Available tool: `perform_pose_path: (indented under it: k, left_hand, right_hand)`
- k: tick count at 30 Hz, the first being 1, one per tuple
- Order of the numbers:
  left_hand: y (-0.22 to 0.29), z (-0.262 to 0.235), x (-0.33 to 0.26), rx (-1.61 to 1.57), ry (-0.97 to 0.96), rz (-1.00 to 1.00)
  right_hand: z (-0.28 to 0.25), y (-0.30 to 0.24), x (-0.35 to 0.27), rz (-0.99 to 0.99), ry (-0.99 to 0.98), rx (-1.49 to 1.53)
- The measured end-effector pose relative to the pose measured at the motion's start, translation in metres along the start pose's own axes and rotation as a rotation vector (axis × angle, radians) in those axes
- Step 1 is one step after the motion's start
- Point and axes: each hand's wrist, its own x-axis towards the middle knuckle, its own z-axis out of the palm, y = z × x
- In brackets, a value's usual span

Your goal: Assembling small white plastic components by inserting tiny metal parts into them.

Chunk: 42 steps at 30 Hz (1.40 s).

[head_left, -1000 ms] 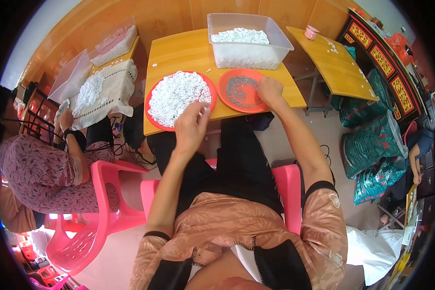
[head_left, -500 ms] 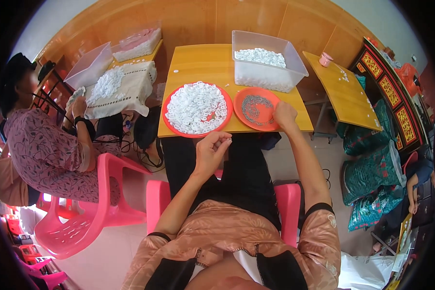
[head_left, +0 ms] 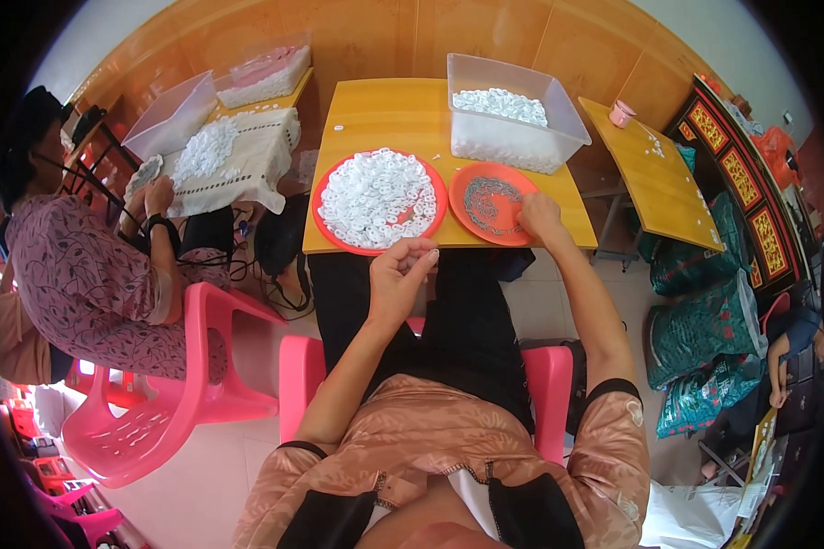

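My left hand point(head_left: 399, 285) is closed in a pinch just off the table's near edge. A small white plastic piece shows at its thumb and fingertip, mostly covered. In front of it sits a round red tray point(head_left: 317, 229) heaped with white ring-like plastic pieces point(head_left: 375, 197). My right hand point(head_left: 542, 220) rests at the right rim of an orange plate point(head_left: 474, 176), its fingers bunched downward. On the plate lie many small grey metal parts point(head_left: 482, 207). Whatever the right fingertips pinch is hidden.
A clear plastic tub point(head_left: 522, 146) of white pieces stands at the back of the yellow table point(head_left: 375, 105). To the left, a person point(head_left: 101, 284) works at a cloth-covered table point(head_left: 256, 174) beside a pink chair point(head_left: 201, 366). Green sacks point(head_left: 705, 339) lie under the right-hand table point(head_left: 650, 183).
The whole view has shifted slightly. My left hand keeps its pinch, turned a little near the tray. My right hand stays at the plate's right side, fingers still bunched.
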Motion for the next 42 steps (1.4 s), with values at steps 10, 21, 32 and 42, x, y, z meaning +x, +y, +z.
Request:
perform_pose_path:
  k: [10,21,32,42]
  left_hand:
    - [-0.006,-0.011,-0.001,-0.082,0.092,-0.060]
    - [0.018,-0.014,-0.001,0.144,0.168,0.197]
    - [0.020,-0.010,-0.004,0.035,0.116,0.153]
    - [0.024,-0.004,-0.004,-0.141,0.153,0.066]
  right_hand:
    - [-0.032,-0.035,-0.017,-0.076,-0.054,0.620]
    - [-0.075,-0.162,-0.066,-0.054,-0.714,1.825]
    - [-0.077,-0.161,-0.080,0.038,-0.409,1.945]
    - [-0.089,-0.157,-0.084,-0.025,-0.352,1.865]
